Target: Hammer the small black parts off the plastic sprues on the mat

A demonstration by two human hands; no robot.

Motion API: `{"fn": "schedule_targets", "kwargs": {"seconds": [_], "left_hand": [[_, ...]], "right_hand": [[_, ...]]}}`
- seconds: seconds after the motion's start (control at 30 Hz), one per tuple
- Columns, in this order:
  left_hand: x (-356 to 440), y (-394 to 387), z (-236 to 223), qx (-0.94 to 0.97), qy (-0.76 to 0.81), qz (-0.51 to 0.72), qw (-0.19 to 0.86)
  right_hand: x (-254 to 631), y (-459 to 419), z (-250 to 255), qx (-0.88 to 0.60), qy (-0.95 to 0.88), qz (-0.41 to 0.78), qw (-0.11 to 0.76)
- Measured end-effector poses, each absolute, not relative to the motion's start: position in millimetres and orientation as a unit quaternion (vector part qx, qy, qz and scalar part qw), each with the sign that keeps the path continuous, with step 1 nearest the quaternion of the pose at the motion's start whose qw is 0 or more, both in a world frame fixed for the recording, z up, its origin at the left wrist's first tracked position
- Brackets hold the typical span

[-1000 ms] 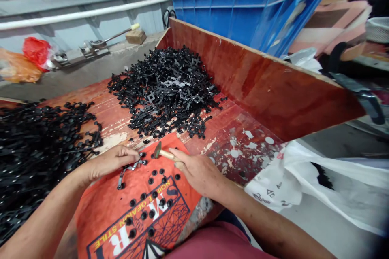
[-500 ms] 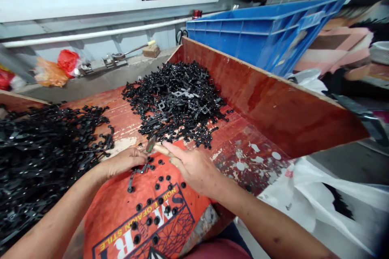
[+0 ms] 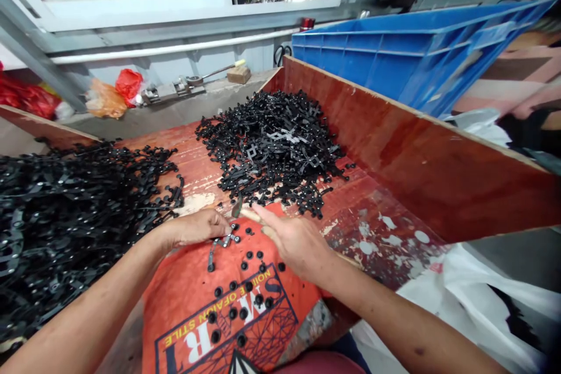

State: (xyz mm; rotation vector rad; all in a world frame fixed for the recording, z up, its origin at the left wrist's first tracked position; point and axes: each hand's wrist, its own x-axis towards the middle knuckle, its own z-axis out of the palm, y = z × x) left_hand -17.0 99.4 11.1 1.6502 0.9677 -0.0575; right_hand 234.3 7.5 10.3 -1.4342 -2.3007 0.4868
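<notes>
My left hand (image 3: 199, 228) has its fingers closed on a black jointed linkage (image 3: 223, 239), whose hinged arm hangs down over the orange printed cloth (image 3: 175, 298). Just right of it, my right hand (image 3: 298, 245) grips a small hammer (image 3: 249, 214) by its pale handle, index finger stretched along it. The dark hammer head lies close to my left fingertips; whether it touches the linkage I cannot tell. Several small round black caps (image 3: 234, 314) are scattered over the cloth in front of me.
A heap of black linkages (image 3: 280, 146) lies on the red board, and a larger one (image 3: 56, 216) on the left. A red wooden side wall (image 3: 394, 128) and blue crate (image 3: 363, 58) stand right. White bags (image 3: 464, 298) are at lower right; a metal tool (image 3: 179, 89) lies on the back ledge.
The whole view has shifted, so everything appears farther right. Both hands keep their grips on the linkage and hammer, and the hammer head looks tilted more upright.
</notes>
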Motion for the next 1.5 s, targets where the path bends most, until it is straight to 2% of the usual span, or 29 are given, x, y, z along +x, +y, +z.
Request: {"fn": "schedule_targets", "kwargs": {"seconds": [0.07,0.23,0.5,0.7,0.8,0.87,0.97,1.03,1.13,1.2,1.37,1.5], "left_hand": [[-16.4,100.0,10.9,0.695,0.416,-0.023,0.586],[-16.5,103.7,4.5,0.692,0.425,-0.025,0.583],[-13.7,85.5,27.2,0.714,0.398,-0.009,0.576],[-0.9,52.8,46.8,0.716,0.403,0.016,0.57],[8.9,38.6,45.0,0.713,0.427,0.114,0.544],[12.5,28.4,42.2,0.689,0.489,0.237,0.479],[13.1,10.0,38.1,0.552,0.605,0.413,0.399],[14.6,-3.1,36.0,0.452,0.629,0.435,0.459],[24.6,-18.8,33.5,0.369,0.566,0.349,0.65],[34.1,-24.5,32.3,0.337,0.526,0.321,0.712],[36.4,-25.0,33.6,0.369,0.524,0.349,0.684],[7.8,-6.2,34.3,0.401,0.58,0.367,0.607]], "right_hand": [[234.4,6.1,11.3,-0.51,-0.816,0.166,0.216],[233.1,5.4,5.5,-0.529,-0.822,0.151,0.145],[237.1,14.3,23.0,-0.527,-0.695,0.346,0.345],[215.6,15.7,18.4,-0.397,-0.653,0.528,0.369],[214.0,9.4,19.6,-0.404,-0.611,0.568,0.376],[218.1,4.0,23.5,-0.429,-0.583,0.568,0.392],[226.7,-3.4,29.6,-0.458,-0.558,0.545,0.425],[230.4,-7.6,31.4,-0.464,-0.555,0.535,0.436],[229.5,-13.3,30.6,-0.459,-0.564,0.541,0.423],[225.6,-17.3,29.1,-0.458,-0.573,0.542,0.41],[221.9,-24.5,27.5,-0.476,-0.59,0.529,0.381],[236.0,-25.5,22.9,-0.495,-0.608,0.503,0.363]]}}
